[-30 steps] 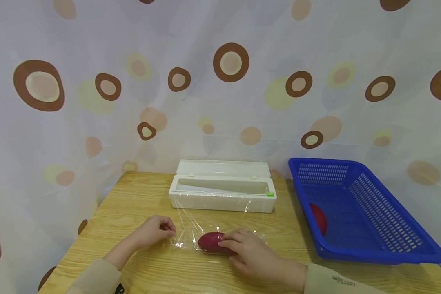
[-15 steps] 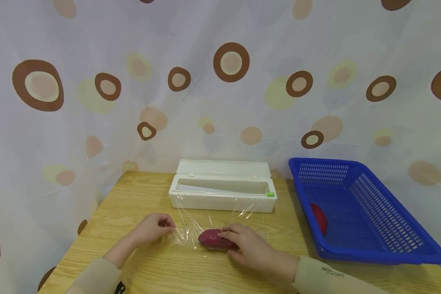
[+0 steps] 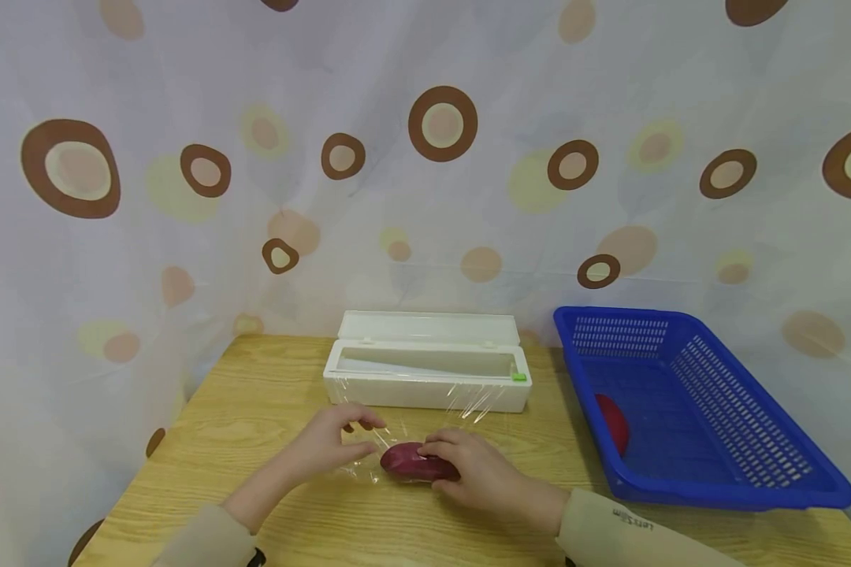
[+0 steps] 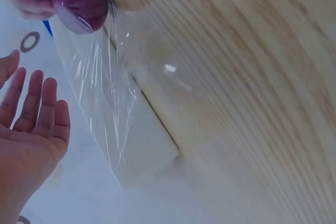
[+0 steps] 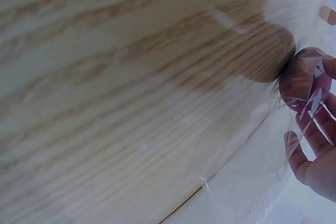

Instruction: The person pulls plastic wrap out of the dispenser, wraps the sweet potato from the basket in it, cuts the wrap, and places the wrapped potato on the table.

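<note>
A purple-red sweet potato point(image 3: 410, 463), long and tapered, lies near the front of the table with clear cling film point(image 4: 107, 87) over it. My right hand point(image 3: 484, 476) grips its right end, fingers on top and thumb at the near side. The film stretches from the sweet potato back to a white dispenser box point(image 3: 425, 394). At the sweet potato's left end is my left hand point(image 3: 329, 442), fingers and thumb spread apart, holding nothing. The left wrist view shows that palm with its fingers loosely extended. Glossy film wraps the sweet potato point(image 5: 300, 82) in the right wrist view.
The box's lid point(image 3: 429, 327) stands raised against the patterned curtain point(image 3: 425, 205), and a green slider point(image 3: 518, 377) sits at its right front. To the right, a blue plastic basket point(image 3: 737, 498) holds a red object point(image 3: 613, 425), partly hidden by the basket's wall. The wooden table point(image 3: 255, 394) lies underneath.
My left hand has left the film's left edge, moved right toward the sweet potato and opened its fingers. My right hand has drawn the sweet potato slightly back, now under film.
</note>
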`<state>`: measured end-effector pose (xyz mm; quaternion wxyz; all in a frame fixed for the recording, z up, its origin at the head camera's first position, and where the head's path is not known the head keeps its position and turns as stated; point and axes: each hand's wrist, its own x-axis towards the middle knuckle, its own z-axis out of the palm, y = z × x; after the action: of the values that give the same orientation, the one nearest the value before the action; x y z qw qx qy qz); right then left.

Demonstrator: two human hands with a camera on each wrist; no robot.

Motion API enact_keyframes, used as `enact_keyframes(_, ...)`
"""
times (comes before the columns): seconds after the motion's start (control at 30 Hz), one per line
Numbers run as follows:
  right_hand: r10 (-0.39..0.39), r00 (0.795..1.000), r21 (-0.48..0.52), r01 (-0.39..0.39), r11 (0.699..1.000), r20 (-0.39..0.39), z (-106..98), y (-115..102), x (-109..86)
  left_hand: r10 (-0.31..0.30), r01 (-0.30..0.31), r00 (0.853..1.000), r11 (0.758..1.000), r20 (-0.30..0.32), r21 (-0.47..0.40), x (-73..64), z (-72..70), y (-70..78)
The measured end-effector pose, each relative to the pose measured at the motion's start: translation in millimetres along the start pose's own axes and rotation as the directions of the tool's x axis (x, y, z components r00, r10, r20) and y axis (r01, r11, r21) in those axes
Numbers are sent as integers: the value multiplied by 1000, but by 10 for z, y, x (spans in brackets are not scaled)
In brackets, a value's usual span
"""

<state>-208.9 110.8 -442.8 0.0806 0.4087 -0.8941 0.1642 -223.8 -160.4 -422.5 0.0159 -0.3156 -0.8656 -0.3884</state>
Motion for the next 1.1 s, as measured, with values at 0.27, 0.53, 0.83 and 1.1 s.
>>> enact_keyframes(0.27, -11, 1000, 52, 10, 999, 10, -7, 61, 18, 38, -35, 989, 999, 146, -25, 85, 241, 17)
enact_keyframes(0.53, 22, 998, 86, -27, 996, 60, -32, 95, 56, -2, 1, 989, 1000, 150, 7, 128, 347, -17)
enact_keyframes(0.83, 26, 999, 130, -29, 991, 24, -15, 161, 54, -57, 54, 985, 998, 163, 22, 184, 407, -52)
enact_keyframes(1.1, 60, 998, 144, -64, 987, 35, 21, 197, 79, -79, 94, 975, 994, 209, -63, 219, 369, -151)
